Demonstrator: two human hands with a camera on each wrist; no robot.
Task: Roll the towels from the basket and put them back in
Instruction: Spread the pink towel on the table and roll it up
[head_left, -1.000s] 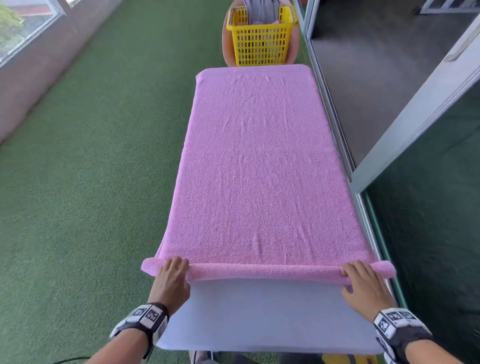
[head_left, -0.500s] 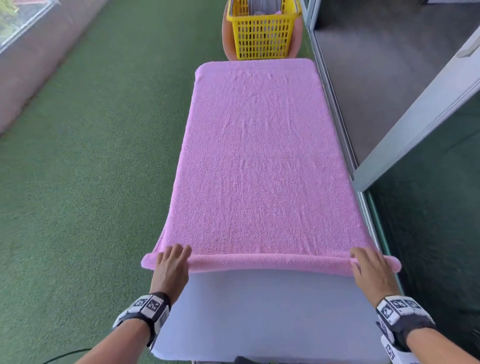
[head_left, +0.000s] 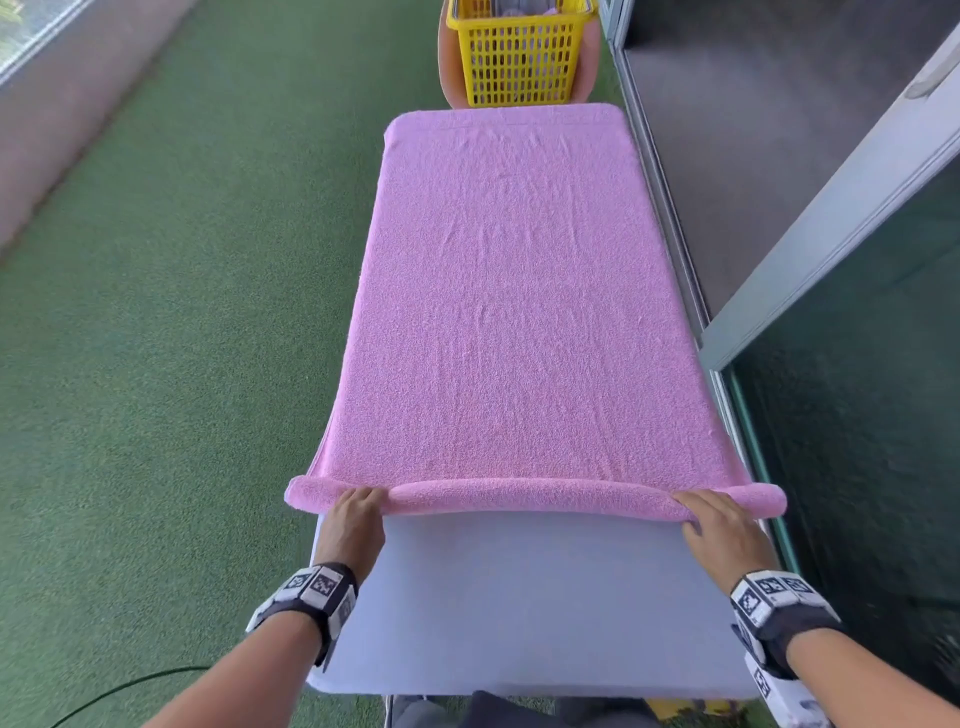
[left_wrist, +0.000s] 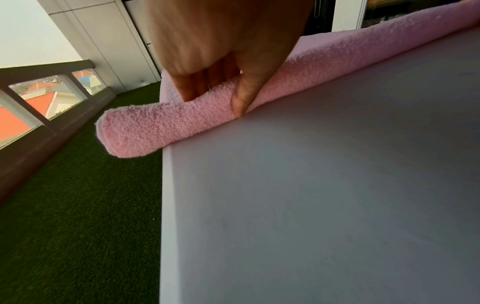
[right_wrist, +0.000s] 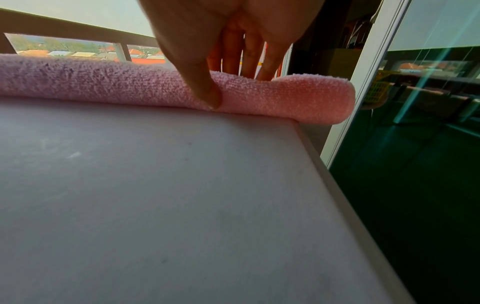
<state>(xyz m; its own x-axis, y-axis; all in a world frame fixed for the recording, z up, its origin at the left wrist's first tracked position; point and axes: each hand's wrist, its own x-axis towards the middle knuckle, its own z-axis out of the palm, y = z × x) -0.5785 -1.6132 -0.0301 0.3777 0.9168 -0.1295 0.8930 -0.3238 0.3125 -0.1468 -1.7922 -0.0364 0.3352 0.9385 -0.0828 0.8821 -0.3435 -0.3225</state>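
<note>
A pink towel (head_left: 519, 312) lies flat along the white table (head_left: 519, 597). Its near edge is wound into a thin roll (head_left: 530, 493) that juts past both table sides. My left hand (head_left: 358, 512) holds the roll near its left end, fingers over the top and thumb at the near side (left_wrist: 215, 102). My right hand (head_left: 711, 519) holds the roll near its right end the same way (right_wrist: 231, 88). The yellow basket (head_left: 519, 57) stands beyond the table's far end with grey cloth showing inside.
The basket rests on an orange seat (head_left: 452, 73). Green turf (head_left: 182, 364) covers the floor on the left. A sliding door frame (head_left: 831, 218) and dark glass (head_left: 857, 467) run close along the table's right side.
Both hands have moved forward with the roll, which now sits a little farther up the table and looks slightly thicker. More bare table shows in front of me.
</note>
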